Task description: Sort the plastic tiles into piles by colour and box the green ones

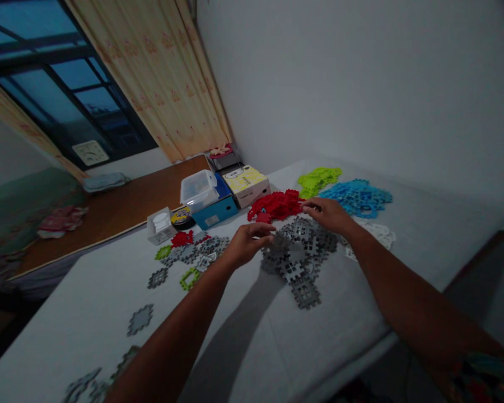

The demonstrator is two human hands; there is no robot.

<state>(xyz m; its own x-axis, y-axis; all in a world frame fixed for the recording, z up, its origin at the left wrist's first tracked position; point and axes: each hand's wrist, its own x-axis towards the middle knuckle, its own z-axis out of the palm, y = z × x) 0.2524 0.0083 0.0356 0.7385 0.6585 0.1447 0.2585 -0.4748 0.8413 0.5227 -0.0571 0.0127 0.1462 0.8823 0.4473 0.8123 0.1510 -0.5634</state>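
A heap of grey interlocking plastic tiles (296, 252) lies in front of me on the white-covered table. At its left edge is my left hand (250, 243), its thumb and fingers parted, with nothing visible between them. My right hand (327, 214) hovers over the heap's far right side, close to the red tiles (279, 205). Its fingers are bent but apart, and I see no piece in them. Blue tiles (357, 197) are piled just beyond that hand, with lime-green tiles (319, 180) behind. White pieces (376, 235) lie partly hidden under my right forearm.
Mixed grey, red and green tiles (193, 249) lie left of my left hand. Loose grey tiles (140, 319) are scattered nearer me. A blue box (214, 212) with a clear plastic container (198, 188), a yellow box (246, 184) and a small white bin (159, 226) line the far edge.
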